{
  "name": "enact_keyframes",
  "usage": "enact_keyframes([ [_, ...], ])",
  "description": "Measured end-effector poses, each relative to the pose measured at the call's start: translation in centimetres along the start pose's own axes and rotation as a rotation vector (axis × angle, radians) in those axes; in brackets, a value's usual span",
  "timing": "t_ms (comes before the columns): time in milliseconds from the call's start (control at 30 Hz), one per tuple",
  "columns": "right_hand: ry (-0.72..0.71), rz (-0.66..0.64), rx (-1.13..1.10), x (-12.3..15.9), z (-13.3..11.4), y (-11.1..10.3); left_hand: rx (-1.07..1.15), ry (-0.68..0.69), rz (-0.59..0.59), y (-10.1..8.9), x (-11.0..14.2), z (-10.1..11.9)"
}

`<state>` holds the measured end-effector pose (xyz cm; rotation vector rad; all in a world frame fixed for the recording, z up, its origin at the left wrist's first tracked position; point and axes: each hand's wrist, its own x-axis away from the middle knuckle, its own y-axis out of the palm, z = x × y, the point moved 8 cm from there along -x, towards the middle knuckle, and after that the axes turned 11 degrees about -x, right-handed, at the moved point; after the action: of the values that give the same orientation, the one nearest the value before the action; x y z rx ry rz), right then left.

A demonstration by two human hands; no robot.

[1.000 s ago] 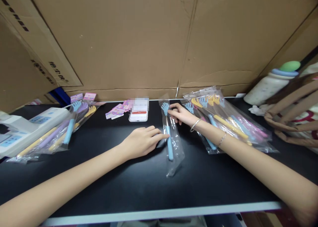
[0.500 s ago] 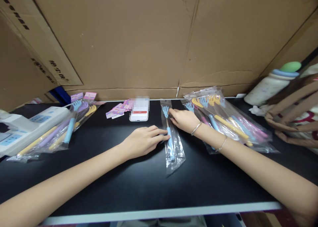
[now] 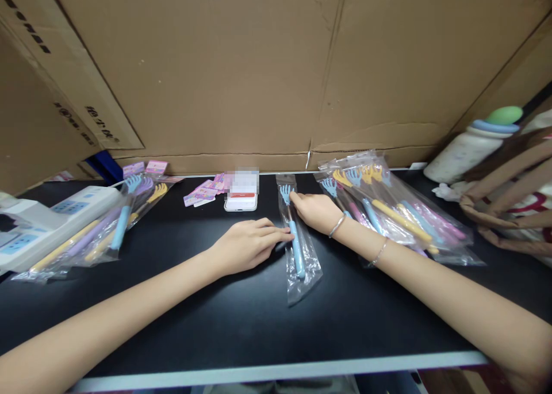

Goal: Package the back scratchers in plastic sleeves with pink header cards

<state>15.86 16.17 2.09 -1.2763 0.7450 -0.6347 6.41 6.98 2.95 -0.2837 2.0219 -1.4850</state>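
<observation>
A blue back scratcher (image 3: 295, 247) with a claw head lies in a clear plastic bag (image 3: 308, 261) on the black table, its claw pointing away from me. My left hand (image 3: 244, 245) rests beside it, fingers stretched out, fingertips touching the handle through the bag. By the claw, my right hand (image 3: 317, 211) has its fingers pinched together at the bag's upper right edge; the fingertips are partly hidden. To the right, partly behind my right forearm, several bagged back scratchers (image 3: 388, 210) in yellow, blue and pink lie overlapping.
More bagged scratchers (image 3: 123, 218) lie at left against a white power strip (image 3: 56, 221). Pink-purple cards (image 3: 202, 192) and a phone (image 3: 240, 201) sit at the back. A white bottle (image 3: 470, 149) and a brown-handled bag (image 3: 495, 204) stand at right. Cardboard (image 3: 224, 66) walls the back.
My right hand has shifted slightly left along the bag's top edge. The bag's top has moved a little left with it. My left hand stays almost where it was.
</observation>
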Motion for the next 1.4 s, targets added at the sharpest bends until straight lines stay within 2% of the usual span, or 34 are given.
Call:
enact_keyframes([
  [1400,0.000,0.001,-0.048,-0.15,0.23,0.23,0.133,-0.026,-0.034,0.09,0.10,-0.52],
])
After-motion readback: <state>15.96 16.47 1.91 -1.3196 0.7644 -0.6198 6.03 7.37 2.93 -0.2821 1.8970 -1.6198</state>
